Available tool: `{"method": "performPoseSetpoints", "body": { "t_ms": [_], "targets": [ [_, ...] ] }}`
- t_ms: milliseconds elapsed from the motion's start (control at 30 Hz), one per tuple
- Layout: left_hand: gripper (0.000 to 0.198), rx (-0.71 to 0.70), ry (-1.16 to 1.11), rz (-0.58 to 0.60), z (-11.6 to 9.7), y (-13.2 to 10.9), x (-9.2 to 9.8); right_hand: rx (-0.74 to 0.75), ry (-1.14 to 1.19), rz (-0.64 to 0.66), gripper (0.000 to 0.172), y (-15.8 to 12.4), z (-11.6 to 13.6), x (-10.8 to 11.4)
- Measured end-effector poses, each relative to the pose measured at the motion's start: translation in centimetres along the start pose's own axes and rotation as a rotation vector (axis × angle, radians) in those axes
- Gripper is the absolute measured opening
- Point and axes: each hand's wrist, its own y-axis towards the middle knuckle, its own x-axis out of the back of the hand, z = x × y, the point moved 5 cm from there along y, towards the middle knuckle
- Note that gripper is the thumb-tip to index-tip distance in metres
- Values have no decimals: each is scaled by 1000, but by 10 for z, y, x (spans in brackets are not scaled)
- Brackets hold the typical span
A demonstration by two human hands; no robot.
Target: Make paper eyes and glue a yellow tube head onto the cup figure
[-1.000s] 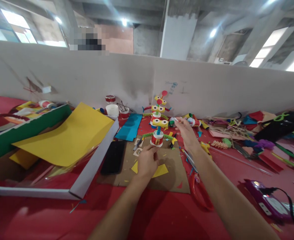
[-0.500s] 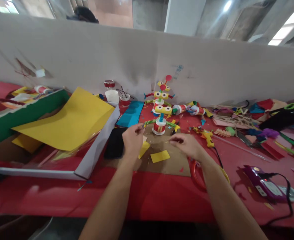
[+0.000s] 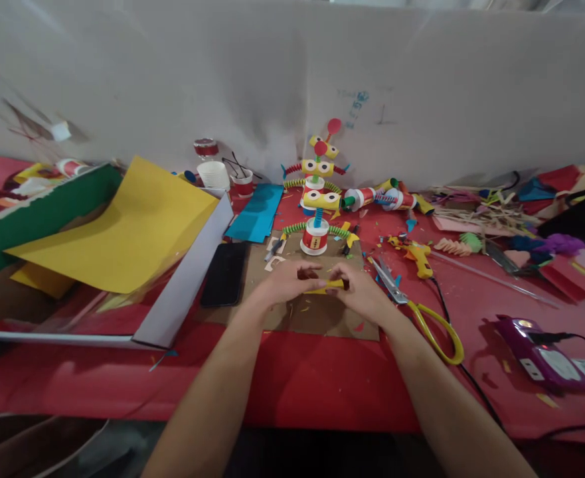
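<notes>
Far left, the box (image 3: pixel 182 279) shuts off that side, its white wall slanting toward the grip but well apart from it, the yellow sheet (image 3: pixel 123 232) poking up over the rim. Below the hands lies the brown card (image 3: pixel 317 322), its near edge just this side of them, and from there red table (image 3: pixel 322 378) runs between the forearms down to its front edge. On to the grip: left hand (image 3: pixel 291 280) and right hand (image 3: pixel 359 292) face each other above the card, fingers narrowed onto the yellow strip (image 3: pixel 329 286), one at either end, the strip right between them. Around it now, left again: the phone (image 3: pixel 225 274) overlaps the card left of the grip, and farther off the blue sheet (image 3: pixel 255 214) angles away. Straight beyond the fingers stands the front figure (image 3: pixel 315 239), upright, near enough to block that way, two more figures (image 3: pixel 318 167) behind it and the partition (image 3: pixel 172 99) at the back. Right of the grip, scissors (image 3: pixel 396 293) lie close along the right forearm, handles toward us; past them sit the glue gun (image 3: pixel 421 262) and, well apart, the purple box (image 3: pixel 526 345) with its black cord.
</notes>
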Motion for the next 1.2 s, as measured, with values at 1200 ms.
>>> {"method": "performPoseSetpoints", "body": {
  "t_ms": [1200],
  "targets": [
    [8,-103,-516,-395,-21,-9,0,76,515,-407,11,-11,20,25]
  ]
}}
